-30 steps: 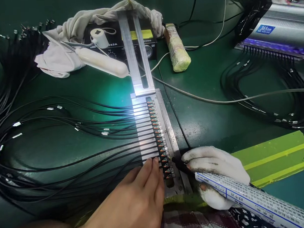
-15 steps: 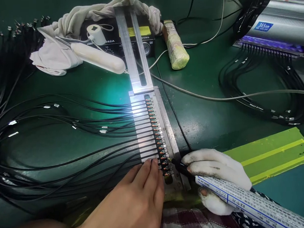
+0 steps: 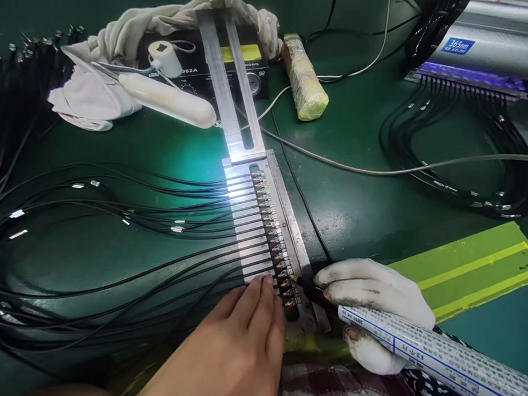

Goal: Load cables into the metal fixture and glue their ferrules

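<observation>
A metal fixture strip [image 3: 249, 261] lies lengthwise on the bench, with several black cables [image 3: 180, 264] running into it side by side from the left. Small connector ends with orange-tinted tips [image 3: 278, 248] sit in a row along its slot. My bare left hand [image 3: 247, 331] rests on the lower part of the strip, fingers closed together over the cables; what lies under its fingertips is hidden. Gripped in my white-gloved right hand [image 3: 376, 309] is a white printed glue syringe [image 3: 425, 345]. Its thin black nozzle [image 3: 310, 289] points left, its tip at a connector near the lower end.
A slotted metal bar [image 3: 225, 89] leans from a black control box [image 3: 260, 77]. A white lamp-like cylinder [image 3: 169, 100] lies beside it. A silver 365nm unit [image 3: 492, 45] stands at upper right, cables underneath. Yellow-green sheets [image 3: 474, 271] lie at right.
The scene has shifted very slightly left in view. Both hands keep nearly the same places, and the nozzle tip stays at about the same connector.
</observation>
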The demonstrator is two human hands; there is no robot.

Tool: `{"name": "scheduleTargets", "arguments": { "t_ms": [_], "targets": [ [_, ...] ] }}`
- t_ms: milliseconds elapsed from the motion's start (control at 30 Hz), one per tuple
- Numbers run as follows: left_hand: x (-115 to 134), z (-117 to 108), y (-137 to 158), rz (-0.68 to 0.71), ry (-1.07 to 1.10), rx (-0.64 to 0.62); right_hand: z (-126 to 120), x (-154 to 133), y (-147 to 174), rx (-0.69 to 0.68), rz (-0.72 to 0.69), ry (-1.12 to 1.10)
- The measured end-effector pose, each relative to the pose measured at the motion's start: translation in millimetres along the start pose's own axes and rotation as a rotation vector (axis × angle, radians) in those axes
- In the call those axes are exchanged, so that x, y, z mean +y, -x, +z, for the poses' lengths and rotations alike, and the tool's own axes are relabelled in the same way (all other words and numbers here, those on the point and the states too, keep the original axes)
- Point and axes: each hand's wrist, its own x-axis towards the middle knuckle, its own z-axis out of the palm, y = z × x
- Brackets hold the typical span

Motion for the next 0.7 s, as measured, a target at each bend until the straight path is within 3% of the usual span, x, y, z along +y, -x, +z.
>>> {"name": "scheduleTargets", "arguments": {
  "t_ms": [167, 700],
  "targets": [
    [-0.1, 14.0, 4.3, 0.014, 0.007, 0.133, -0.3, -0.7, 0.5, 0.015, -0.003, -0.008],
    [0.0, 15.7, 3.8, 0.0, 0.029, 0.125, -0.2, 0.3, -0.4, 0.016, -0.018, -0.015]
  ]
}}
